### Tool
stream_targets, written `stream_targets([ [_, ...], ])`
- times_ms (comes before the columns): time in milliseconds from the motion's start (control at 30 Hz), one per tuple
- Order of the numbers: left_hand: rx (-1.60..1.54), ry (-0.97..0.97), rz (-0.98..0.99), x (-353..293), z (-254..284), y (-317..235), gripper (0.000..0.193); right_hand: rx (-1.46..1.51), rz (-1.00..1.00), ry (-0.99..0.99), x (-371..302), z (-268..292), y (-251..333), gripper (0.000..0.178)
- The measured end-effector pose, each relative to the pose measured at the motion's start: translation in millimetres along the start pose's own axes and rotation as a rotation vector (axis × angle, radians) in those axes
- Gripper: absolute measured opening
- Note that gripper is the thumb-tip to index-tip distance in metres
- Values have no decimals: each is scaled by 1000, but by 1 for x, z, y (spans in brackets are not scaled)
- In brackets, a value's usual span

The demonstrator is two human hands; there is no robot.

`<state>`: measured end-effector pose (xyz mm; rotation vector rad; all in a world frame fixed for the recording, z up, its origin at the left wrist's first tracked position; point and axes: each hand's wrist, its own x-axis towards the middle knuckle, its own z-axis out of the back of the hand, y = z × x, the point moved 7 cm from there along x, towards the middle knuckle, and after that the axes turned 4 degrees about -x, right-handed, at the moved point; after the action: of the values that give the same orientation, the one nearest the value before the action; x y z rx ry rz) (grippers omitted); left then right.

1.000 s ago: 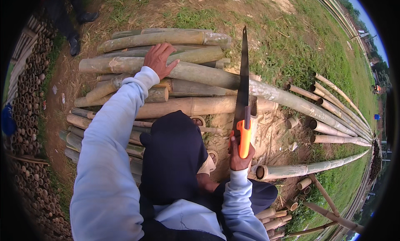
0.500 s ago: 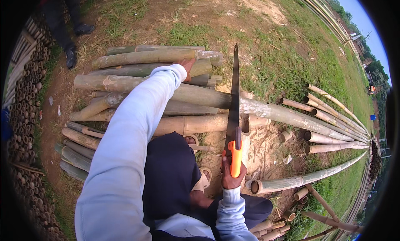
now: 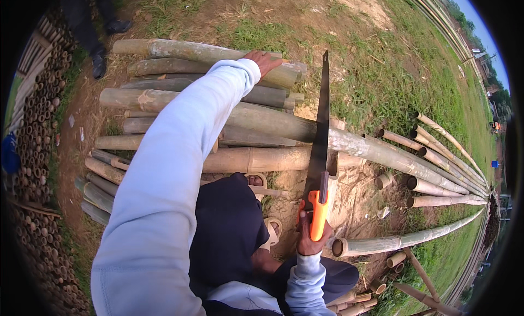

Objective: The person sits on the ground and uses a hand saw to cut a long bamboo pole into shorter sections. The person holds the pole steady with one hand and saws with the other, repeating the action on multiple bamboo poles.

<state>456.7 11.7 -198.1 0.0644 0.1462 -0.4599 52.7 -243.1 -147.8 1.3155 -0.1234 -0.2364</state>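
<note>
My left hand [image 3: 263, 62] reaches to the far side of a pile of cut bamboo, its fingers stretched over the right end of a thick bamboo piece [image 3: 180, 49]. Closer in, my right hand [image 3: 314, 237] is wrapped round the orange handle [image 3: 319, 215] of a handsaw. The long dark blade [image 3: 322, 119] points away from me and crosses a long bamboo pole [image 3: 273, 121]. Whether its teeth touch the pole, I cannot tell. My left sleeve hides part of the pile.
Under the pole lies a bamboo support [image 3: 334, 163]. Several long poles [image 3: 436, 185] spread out to the right, with a single thick one [image 3: 376, 245] nearer. Another person's shoes [image 3: 99, 65] stand at the far left, beside a tall bamboo stack [image 3: 38, 152].
My left hand has moved farther away and slightly right. The thick bamboo piece under it now lies at the pile's far edge. The saw stays in my right hand; the whole view has shifted a little.
</note>
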Motion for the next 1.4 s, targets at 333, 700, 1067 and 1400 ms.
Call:
stream_targets([
  [333, -97, -128, 136, 16, 24, 27, 79, -21, 19, -64, 3, 0, 3, 17],
  [700, -131, -187, 353, 62, 14, 49, 67, -41, -47, 22, 3, 1, 15, 9],
  [1067, -257, 74, 512, 90, 2, 45, 66, -90, -48, 31, 4, 3, 8, 13],
  [1400, -400, -60, 527, 95, -9, 55, 65, -12, -55, -2, 1, 1, -1, 21],
])
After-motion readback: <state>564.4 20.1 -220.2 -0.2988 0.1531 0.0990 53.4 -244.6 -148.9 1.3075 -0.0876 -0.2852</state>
